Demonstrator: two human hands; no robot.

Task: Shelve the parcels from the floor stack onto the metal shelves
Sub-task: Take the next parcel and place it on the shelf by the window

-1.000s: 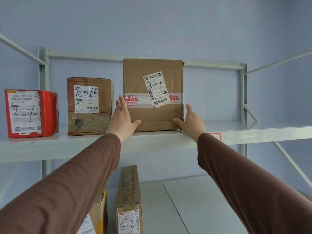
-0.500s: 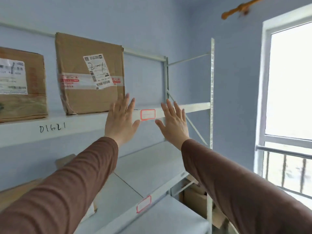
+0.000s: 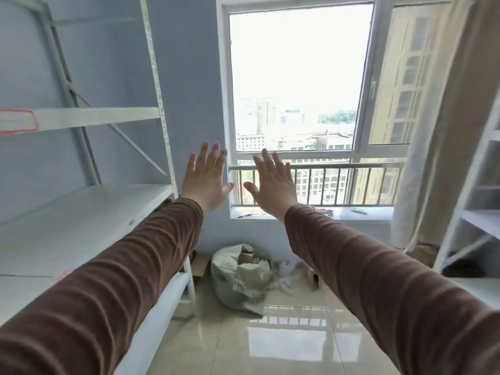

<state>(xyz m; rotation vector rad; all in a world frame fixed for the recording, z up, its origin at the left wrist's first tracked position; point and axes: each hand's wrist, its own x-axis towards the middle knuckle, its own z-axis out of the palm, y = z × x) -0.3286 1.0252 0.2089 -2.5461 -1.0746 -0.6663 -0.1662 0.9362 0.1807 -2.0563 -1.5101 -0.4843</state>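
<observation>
**Both hands empty, turned from the shelving toward the window**

The left hand (image 3: 207, 181) and the right hand (image 3: 273, 185) are held out at arm's length in brown ribbed sleeves, fingers (image 3: 205, 155) straight and spread, with nothing gripped by either. They are seen against the white-framed window (image 3: 295, 77), the left hand over its lower left corner, the right over its railing.

The white metal shelves (image 3: 81, 212) stand to the left of the window; the boards in view carry no parcel. The floor stack is not shown. Below the window, a pale green woven sack (image 3: 240, 277) lies on the glossy tiled floor (image 3: 270, 347), with what may be cardboard boxes inside it, though the blur leaves this uncertain.

The step in hand is judged to be the return for another parcel. It would be done well if the arms were lowered first, the stack located by sight, and the next parcel taken at two opposite sides before being lifted.

The near shelf boards are cut off at the left edge, and a second white rack (image 3: 481, 207), right of the window, is only partly seen.
</observation>
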